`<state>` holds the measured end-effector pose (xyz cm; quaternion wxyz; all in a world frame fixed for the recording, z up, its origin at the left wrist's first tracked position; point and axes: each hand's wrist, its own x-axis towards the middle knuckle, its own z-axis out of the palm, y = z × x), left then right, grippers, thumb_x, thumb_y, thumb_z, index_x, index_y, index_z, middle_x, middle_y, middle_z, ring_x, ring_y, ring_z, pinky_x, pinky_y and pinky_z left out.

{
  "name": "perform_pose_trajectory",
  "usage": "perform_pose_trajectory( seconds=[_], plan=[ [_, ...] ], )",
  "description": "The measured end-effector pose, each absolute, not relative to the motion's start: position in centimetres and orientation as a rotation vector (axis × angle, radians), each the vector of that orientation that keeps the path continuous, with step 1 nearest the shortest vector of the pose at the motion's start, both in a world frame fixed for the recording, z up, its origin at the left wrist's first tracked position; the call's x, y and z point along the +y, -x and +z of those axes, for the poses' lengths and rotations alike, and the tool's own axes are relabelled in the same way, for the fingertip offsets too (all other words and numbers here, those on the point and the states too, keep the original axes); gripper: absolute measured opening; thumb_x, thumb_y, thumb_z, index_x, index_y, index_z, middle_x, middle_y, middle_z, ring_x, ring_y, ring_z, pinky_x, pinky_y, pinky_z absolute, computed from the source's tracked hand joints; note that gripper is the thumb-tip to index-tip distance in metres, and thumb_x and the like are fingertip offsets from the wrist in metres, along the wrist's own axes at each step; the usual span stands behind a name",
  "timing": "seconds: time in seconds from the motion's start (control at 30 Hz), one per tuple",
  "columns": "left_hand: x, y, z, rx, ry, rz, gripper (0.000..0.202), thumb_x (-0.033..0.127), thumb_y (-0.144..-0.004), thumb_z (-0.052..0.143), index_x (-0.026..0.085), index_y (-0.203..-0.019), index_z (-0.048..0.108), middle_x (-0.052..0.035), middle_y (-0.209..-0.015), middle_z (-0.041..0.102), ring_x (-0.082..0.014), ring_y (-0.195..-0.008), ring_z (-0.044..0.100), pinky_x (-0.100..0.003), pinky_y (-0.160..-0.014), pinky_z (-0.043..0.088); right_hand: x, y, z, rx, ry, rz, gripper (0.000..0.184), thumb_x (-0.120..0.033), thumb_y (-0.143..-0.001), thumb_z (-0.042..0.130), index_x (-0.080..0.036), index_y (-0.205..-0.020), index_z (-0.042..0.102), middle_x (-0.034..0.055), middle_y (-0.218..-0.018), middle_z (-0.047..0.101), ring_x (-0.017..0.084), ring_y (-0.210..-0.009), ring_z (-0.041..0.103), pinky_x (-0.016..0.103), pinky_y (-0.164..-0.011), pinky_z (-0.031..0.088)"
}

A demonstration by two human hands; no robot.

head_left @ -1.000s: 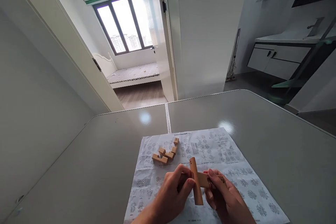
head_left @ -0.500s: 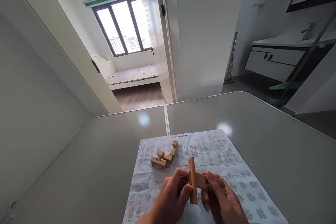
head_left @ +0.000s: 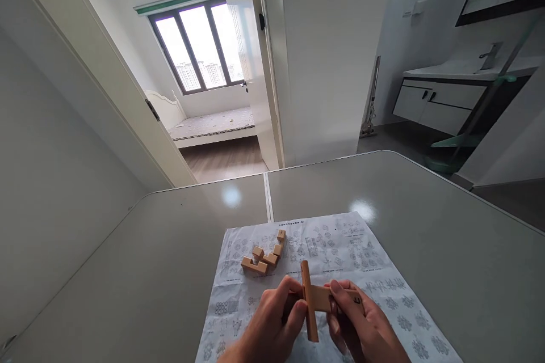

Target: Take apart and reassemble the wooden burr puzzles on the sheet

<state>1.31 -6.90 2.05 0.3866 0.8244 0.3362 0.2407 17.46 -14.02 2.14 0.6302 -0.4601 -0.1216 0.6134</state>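
Tilted slightly since earlier, the wooden bar [head_left: 310, 305] is pinched by the left hand [head_left: 275, 317] over the near paper [head_left: 344, 264], its crosspiece [head_left: 321, 298] by the right hand [head_left: 361, 317], and could be slipped loose by uneven twisting.

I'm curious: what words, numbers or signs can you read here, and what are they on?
Probably "3": dark mark on the flat wooden piece in the right hand.
Too small to read: heading and captions on the printed sheet.
Too small to read: mark on the farthest loose block.
No other text is readable.
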Motion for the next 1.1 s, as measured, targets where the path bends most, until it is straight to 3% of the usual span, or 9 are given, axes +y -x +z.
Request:
perform_pose_trajectory(
  seconds=[0.23,0.37,0.5,0.73,0.9,1.1],
  plan=[
    [-6.7,-1.0,2.0,0.839,-2.111,0.576,0.030,0.045,-0.105,0.039,0.021,-0.088,0.049,0.0048,-0.061,0.047,-0.0115,-0.054,0.036,-0.022,-0.056,0.033,-13.7,-17.6,2.2,-0.323,1.004,1.442,0.055,-0.063,-0.064,0.090,-0.018,-0.074,0.060,-0.0053,-0.050,0.050,0.009,-0.044,0.041,0.021,-0.044,0.037],
    [-6.8,-0.8,2.1,0.871,-2.117,0.583,0.034,0.048,-0.105,0.038,0.021,-0.088,0.051,0.0023,-0.065,0.053,-0.0121,-0.056,0.040,-0.022,-0.057,0.036,-13.6,-17.4,2.2,-0.335,1.023,1.413,0.056,-0.065,-0.066,0.089,-0.019,-0.075,0.059,-0.0045,-0.050,0.052,0.009,-0.044,0.042,0.022,-0.044,0.038],
    [-7.0,-1.1,2.4,0.861,-2.102,0.653,0.037,0.048,-0.107,0.032,0.021,-0.095,0.054,-0.0024,-0.078,0.065,-0.0140,-0.067,0.053,-0.022,-0.066,0.044,-13.5,-16.4,2.2,-0.314,1.014,1.373,0.056,-0.067,-0.068,0.087,-0.019,-0.079,0.060,-0.0043,-0.051,0.054,0.010,-0.045,0.044,0.023,-0.046,0.039],
    [-7.1,-1.6,1.7,0.864,-2.082,0.818,0.042,0.048,-0.108,0.029,0.022,-0.085,0.051,-0.0001,-0.069,0.058,-0.0136,-0.059,0.048,-0.023,-0.061,0.043,-13.4,-15.0,2.3,-0.256,1.010,1.316,0.058,-0.070,-0.067,0.085,-0.020,-0.084,0.064,-0.0033,-0.054,0.054,0.013,-0.047,0.046,0.024,-0.047,0.039],
    [-6.6,-1.3,1.8,0.788,-2.119,0.732,0.036,0.043,-0.106,0.035,0.021,-0.081,0.050,0.0017,-0.062,0.053,-0.0120,-0.054,0.044,-0.022,-0.055,0.038,-13.4,-15.9,2.4,-0.287,1.041,1.363,0.059,-0.071,-0.067,0.085,-0.019,-0.081,0.064,-0.0042,-0.053,0.051,0.010,-0.043,0.042,0.022,-0.044,0.037],
    [-6.2,-1.2,2.6,0.793,-2.184,0.642,0.021,0.025,-0.097,0.039,0.021,-0.077,0.045,0.0037,-0.061,0.047,-0.0111,-0.054,0.037,-0.023,-0.057,0.035,-13.2,-16.8,2.6,-0.370,0.996,1.427,0.056,-0.066,-0.068,0.088,-0.018,-0.076,0.059,-0.0060,-0.052,0.049,0.007,-0.041,0.041,0.020,-0.045,0.034]
  ],
)
